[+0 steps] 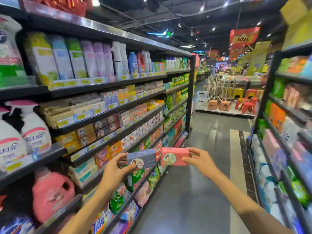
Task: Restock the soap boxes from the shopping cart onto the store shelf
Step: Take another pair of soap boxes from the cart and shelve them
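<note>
While I look down the aisle, my left hand (116,168) pinches a grey-blue rectangular cardboard soap box (141,158), thumb on its front, and my right hand (200,160) clamps a pink rectangular cardboard soap box (174,156), both held up beside the black metal store shelf (108,114).

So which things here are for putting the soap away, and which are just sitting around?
For the job:
- blue-grey cardboard soap box, held by the left hand
- pink cardboard soap box, held by the right hand
- black metal store shelf

Just sitting around:
- pink plastic detergent jug
- white spray bottles
- red plastic stools
</note>
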